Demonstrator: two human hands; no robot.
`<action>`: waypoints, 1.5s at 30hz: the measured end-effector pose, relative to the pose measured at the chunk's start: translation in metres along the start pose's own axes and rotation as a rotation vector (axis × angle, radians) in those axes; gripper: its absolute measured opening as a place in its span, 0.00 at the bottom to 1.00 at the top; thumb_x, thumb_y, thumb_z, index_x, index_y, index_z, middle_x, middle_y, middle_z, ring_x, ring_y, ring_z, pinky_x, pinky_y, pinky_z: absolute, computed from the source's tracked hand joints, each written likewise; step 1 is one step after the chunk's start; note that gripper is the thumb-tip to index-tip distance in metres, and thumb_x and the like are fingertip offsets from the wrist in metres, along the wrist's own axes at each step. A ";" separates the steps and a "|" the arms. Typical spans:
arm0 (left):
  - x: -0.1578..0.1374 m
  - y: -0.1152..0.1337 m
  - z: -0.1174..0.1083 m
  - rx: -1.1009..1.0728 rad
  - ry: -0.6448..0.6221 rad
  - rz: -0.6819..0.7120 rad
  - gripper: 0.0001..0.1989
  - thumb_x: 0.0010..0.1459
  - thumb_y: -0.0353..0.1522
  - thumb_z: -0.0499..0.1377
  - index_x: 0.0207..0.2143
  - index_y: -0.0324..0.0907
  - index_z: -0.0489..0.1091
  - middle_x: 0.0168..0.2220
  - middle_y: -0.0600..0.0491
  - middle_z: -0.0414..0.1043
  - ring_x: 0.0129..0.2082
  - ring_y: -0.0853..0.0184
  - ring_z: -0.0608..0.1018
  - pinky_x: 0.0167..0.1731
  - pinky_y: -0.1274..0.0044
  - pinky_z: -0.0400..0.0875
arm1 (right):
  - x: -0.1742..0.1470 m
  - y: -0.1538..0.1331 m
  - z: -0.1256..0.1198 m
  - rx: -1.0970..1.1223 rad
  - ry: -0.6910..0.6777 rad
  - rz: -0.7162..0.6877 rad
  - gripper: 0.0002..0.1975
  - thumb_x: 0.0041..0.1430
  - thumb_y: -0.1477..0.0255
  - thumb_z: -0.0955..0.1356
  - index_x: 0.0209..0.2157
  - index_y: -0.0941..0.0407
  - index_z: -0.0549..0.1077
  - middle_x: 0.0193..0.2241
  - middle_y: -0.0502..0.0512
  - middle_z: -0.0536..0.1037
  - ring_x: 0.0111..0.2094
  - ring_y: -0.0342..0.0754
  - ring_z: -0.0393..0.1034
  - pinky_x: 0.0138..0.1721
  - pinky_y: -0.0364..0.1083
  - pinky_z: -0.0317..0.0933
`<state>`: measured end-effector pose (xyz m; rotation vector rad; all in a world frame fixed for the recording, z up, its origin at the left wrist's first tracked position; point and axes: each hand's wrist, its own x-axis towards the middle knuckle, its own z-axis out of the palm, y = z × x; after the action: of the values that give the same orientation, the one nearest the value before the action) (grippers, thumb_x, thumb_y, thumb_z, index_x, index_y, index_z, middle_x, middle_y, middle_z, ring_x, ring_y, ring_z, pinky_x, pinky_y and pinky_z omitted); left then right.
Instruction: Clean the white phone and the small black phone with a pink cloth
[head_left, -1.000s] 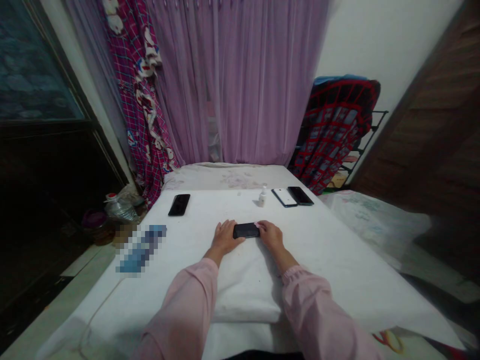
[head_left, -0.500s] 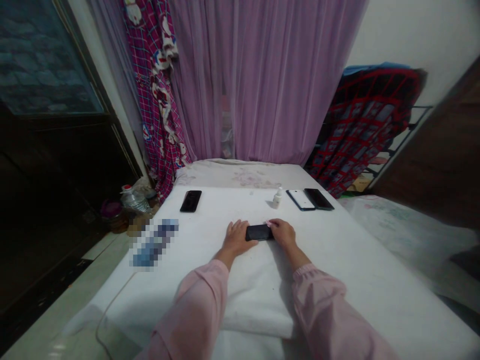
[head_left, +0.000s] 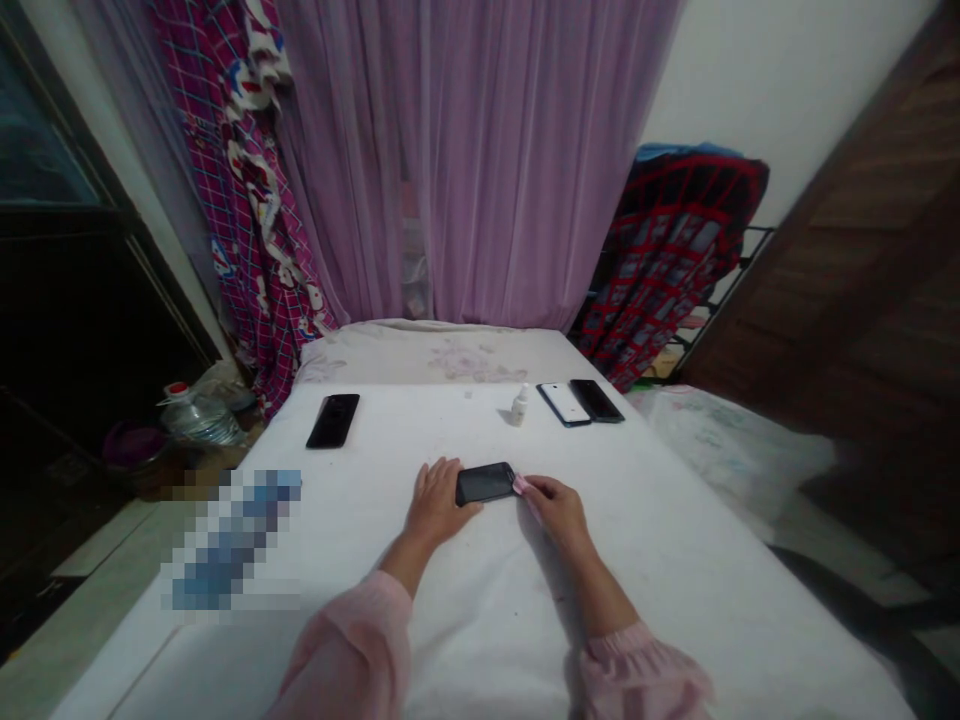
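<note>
A black smartphone (head_left: 486, 484) lies sideways on the white sheet in front of me, its dark screen facing up. My left hand (head_left: 437, 503) grips its left end, with the thumb along the near edge and the fingers at the far side. Pinched between the fingertips of my right hand (head_left: 555, 510) is a small pink cloth (head_left: 520, 484), which touches the phone's right end. A small white spray bottle (head_left: 520, 405) stands upright beyond the phone.
Another black phone (head_left: 333, 421) lies at the far left. A phone with a white face (head_left: 564, 404) and a dark phone (head_left: 597, 400) lie side by side at the far right. A blurred-out bluish item (head_left: 236, 545) is near the left edge, with a cable beside it.
My right hand has shifted with the pink cloth from the phone's far right corner to its right end, uncovering more screen. The phone is slightly turned, and the view has swung right.
</note>
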<state>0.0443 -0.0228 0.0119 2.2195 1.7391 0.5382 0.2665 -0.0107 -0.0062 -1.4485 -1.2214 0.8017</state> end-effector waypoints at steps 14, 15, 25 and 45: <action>0.002 -0.026 0.019 0.041 0.116 0.095 0.31 0.56 0.42 0.60 0.59 0.41 0.60 0.63 0.42 0.63 0.65 0.50 0.62 0.64 0.55 0.52 | 0.033 -0.006 -0.013 0.649 -0.171 0.409 0.20 0.42 0.65 0.78 0.38 0.57 0.80 0.36 0.60 0.83 0.37 0.54 0.78 0.39 0.50 0.71; 0.002 -0.027 0.020 0.032 0.137 0.109 0.30 0.55 0.42 0.60 0.59 0.42 0.61 0.62 0.42 0.64 0.64 0.50 0.63 0.64 0.55 0.53 | 0.033 -0.008 -0.016 0.669 -0.183 0.427 0.20 0.41 0.65 0.78 0.39 0.57 0.80 0.36 0.60 0.83 0.37 0.54 0.78 0.40 0.49 0.71; 0.000 -0.023 0.021 -0.039 0.236 0.137 0.31 0.52 0.34 0.62 0.58 0.44 0.59 0.59 0.44 0.68 0.61 0.50 0.67 0.61 0.52 0.57 | 0.037 -0.016 -0.014 0.747 -0.029 0.509 0.23 0.36 0.63 0.81 0.37 0.55 0.81 0.37 0.57 0.83 0.37 0.52 0.78 0.40 0.48 0.70; 0.001 -0.019 0.017 -0.068 0.220 0.093 0.33 0.52 0.29 0.62 0.60 0.47 0.57 0.59 0.47 0.68 0.61 0.54 0.68 0.62 0.55 0.57 | 0.036 -0.030 0.030 -0.446 -0.180 -0.520 0.13 0.63 0.75 0.61 0.40 0.53 0.77 0.35 0.55 0.80 0.38 0.50 0.71 0.41 0.50 0.60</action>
<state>0.0355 -0.0165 -0.0114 2.2742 1.6953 0.8792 0.2400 0.0308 0.0196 -1.3193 -1.9011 0.3143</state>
